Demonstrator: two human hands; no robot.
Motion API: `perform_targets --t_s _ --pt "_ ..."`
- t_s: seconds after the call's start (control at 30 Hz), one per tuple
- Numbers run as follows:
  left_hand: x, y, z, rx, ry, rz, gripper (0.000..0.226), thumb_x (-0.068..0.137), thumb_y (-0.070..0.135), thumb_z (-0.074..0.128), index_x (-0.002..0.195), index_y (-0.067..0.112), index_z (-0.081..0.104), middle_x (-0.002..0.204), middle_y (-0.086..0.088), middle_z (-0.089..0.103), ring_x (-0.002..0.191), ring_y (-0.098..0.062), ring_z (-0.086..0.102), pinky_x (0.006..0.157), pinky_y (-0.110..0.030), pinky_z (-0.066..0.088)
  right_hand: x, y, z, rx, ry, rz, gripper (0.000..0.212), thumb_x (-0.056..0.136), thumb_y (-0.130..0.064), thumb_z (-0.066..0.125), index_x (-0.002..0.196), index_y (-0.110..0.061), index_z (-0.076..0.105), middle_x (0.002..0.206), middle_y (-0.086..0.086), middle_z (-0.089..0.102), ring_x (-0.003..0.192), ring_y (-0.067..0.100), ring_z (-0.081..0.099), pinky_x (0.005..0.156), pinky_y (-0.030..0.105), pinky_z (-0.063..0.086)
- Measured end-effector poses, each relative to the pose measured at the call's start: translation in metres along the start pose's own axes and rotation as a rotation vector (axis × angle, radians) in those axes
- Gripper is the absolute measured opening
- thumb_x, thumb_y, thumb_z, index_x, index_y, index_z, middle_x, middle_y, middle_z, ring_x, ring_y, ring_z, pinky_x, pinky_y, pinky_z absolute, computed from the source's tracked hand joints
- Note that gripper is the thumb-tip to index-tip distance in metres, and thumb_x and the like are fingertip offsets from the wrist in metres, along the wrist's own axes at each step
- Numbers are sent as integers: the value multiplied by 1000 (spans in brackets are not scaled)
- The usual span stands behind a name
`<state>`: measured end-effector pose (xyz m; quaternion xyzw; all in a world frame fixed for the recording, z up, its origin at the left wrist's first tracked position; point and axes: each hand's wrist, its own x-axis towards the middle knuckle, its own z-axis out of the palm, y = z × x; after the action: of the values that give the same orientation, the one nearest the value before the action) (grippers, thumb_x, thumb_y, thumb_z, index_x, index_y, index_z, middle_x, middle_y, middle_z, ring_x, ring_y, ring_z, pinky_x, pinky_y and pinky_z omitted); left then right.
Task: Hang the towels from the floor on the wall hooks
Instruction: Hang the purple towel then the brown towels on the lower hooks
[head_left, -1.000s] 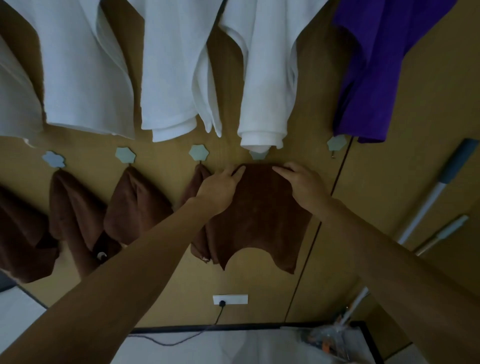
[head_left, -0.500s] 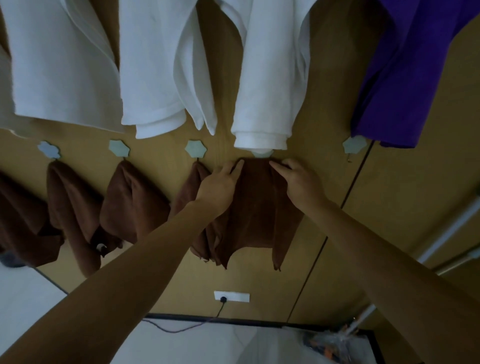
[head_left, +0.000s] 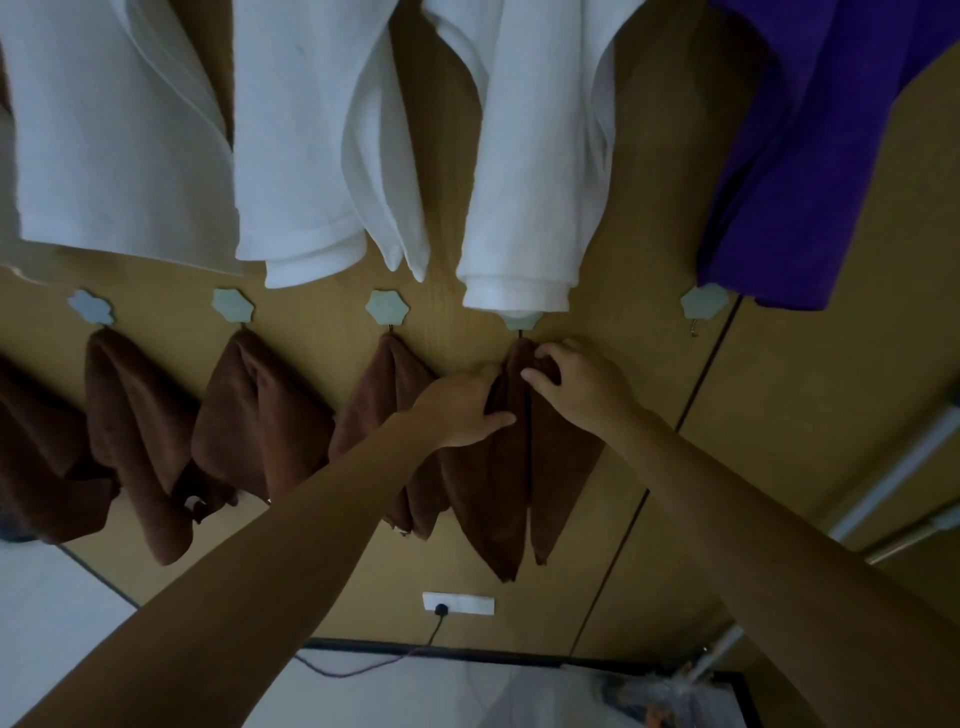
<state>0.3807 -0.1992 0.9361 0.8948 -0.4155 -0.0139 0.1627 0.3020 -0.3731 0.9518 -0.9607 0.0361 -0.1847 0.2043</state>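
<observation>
Hanging along the wooden wall (head_left: 831, 415) is a lower row of brown cloths beneath a row of larger ones. At the far left, a cut-off brown towel (head_left: 41, 467) droops at the picture's edge. Next, the first hook (head_left: 92, 306) carries the second brown towel (head_left: 135, 431). The second hook (head_left: 233, 306) carries the third brown towel (head_left: 260, 415), and the third hook (head_left: 387, 307) the fourth brown towel (head_left: 379, 395). Each is bunched to a point at its hook. Above them hang three white towels (head_left: 311, 156), their lower hems ending just over the hooks.

The left hand (head_left: 462, 410) grasps the left fold of the fifth brown towel (head_left: 498, 493), thumb in front and fingers behind. This towel's top reaches up to the fourth hook (head_left: 521, 321), and its two halves fall side by side with a dark slit between them. Whether the cloth is caught on that hook cannot be told. The right hand (head_left: 582, 384) pinches the towel's top bunch with curled fingers, just below the hook.

Below the towel, a white wall socket (head_left: 458, 603) has a black cable (head_left: 363, 667) plugged into it. Further right, the fifth hook (head_left: 705, 302) sits at the hem of a purple towel (head_left: 810, 156). A pale pole (head_left: 893, 473) slants across the wall at the right edge.
</observation>
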Motion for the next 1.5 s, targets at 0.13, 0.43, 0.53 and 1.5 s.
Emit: perform_targets --t_s 0.13,0.43,0.53,1.5 --pt "3 0 2 154 61 -7 54 91 40 62 135 13 45 123 -8 58 107 -26 58 83 -33 46 2 -1 -2 -56 -23 30 44 90 -40 65 122 -12 57 119 5 57 108 21 54 79 31 41" --pt "5 0 1 409 288 18 30 91 31 54 113 17 70 116 -12 53 113 -33 46 86 -43 40 11 -8 2 -248 60 33 28 87 -28 69 107 -10 64 109 9 58 100 29 56 78 37 46" --pt "3 2 6 414 348 85 25 91 26 56 98 10 74 105 -12 56 100 -34 51 74 -38 38 4 -9 9 -396 178 -15 26 70 -25 83 85 -9 70 91 13 59 89 35 54 70 40 44" --pt "-3 4 27 -19 320 -139 37 95 24 53 128 8 49 118 -12 59 104 -30 57 74 -33 42 -5 9 37 -12 275 63 24 96 -22 58 115 -9 61 102 10 67 89 30 62 69 38 49"
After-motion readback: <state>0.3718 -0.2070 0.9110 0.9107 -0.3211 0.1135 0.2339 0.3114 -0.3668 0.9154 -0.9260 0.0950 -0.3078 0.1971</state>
